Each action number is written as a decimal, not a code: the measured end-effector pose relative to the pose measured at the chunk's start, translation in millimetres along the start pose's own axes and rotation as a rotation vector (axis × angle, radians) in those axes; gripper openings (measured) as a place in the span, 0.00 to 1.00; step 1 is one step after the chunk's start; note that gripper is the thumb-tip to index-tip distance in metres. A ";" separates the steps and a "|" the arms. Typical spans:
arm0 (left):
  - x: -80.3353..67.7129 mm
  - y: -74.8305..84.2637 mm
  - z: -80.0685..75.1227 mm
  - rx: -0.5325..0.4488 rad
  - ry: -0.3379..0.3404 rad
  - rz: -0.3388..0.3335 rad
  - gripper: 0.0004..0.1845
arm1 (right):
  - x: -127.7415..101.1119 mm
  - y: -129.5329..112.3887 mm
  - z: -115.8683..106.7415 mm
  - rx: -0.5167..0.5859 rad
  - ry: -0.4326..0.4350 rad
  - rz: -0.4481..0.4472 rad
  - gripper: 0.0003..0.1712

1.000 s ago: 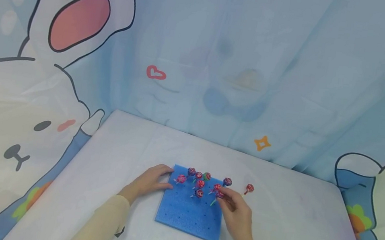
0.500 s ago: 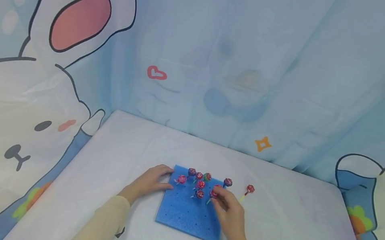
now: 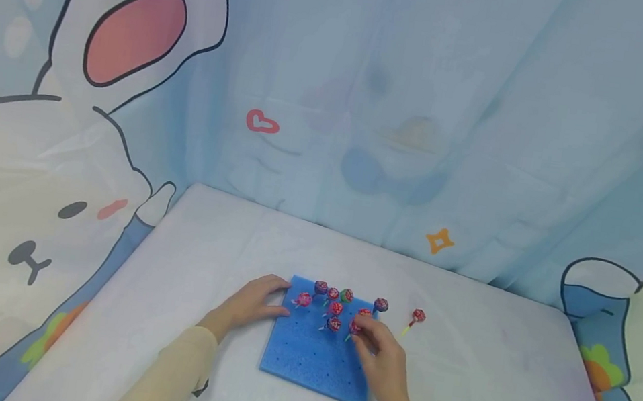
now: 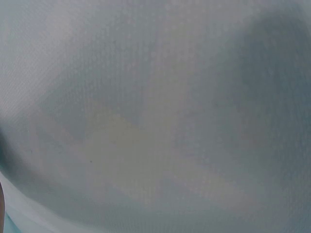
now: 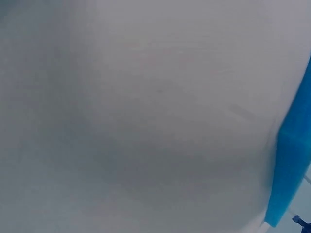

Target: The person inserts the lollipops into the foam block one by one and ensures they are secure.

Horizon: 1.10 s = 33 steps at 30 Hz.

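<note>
A blue foam board with small holes lies on the table. Several wrapped lollipops stand in its far half, sticks down, some tilted. My right hand pinches a purple-red lollipop low over the board's right side, its green stick pointing down. Another red lollipop stands just behind these fingers, partly hidden. At the board's left edge my left hand rests with thumb and fingers spread, their tips touching the board. In the right wrist view only the board's edge shows, not the hand.
A red lollipop with a yellow stick lies on the white tablecloth, right of the board. Behind the table hangs a pale blue cartoon curtain. The left wrist view holds mostly blurred pale cloth.
My right hand has moved left and slightly down with the pinched lollipop, closer over the board. The lollipop on the cloth shows more of its stick. My left hand has stayed put.
</note>
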<state>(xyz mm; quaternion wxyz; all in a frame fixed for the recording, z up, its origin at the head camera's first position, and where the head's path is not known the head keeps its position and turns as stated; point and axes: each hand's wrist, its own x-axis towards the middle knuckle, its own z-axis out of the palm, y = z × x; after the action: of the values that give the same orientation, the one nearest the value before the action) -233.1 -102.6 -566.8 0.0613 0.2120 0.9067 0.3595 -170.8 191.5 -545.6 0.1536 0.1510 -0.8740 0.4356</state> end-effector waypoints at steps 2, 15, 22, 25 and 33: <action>0.3 0.6 -0.7 0.003 -0.002 0.002 0.33 | -1.5 1.6 1.4 0.006 -0.007 0.013 0.20; 1.6 -2.0 1.8 0.013 -0.001 -0.004 0.33 | -3.1 3.6 2.6 -0.022 -0.028 -0.011 0.19; 1.5 -3.0 2.4 0.010 0.004 -0.012 0.33 | -3.9 4.4 3.6 -0.033 -0.013 -0.030 0.20; 1.2 -2.3 2.0 0.007 0.003 -0.014 0.32 | -4.6 3.8 4.4 -0.027 -0.006 -0.028 0.20; 1.9 -2.2 1.8 0.014 -0.003 -0.015 0.33 | -5.8 0.6 5.4 -0.022 -0.025 -0.008 0.20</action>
<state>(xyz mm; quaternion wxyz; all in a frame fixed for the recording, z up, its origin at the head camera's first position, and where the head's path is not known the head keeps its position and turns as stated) -235.1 -102.1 -569.5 0.0638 0.2062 0.9106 0.3524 -166.5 188.2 -551.4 0.1462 0.1582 -0.8799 0.4236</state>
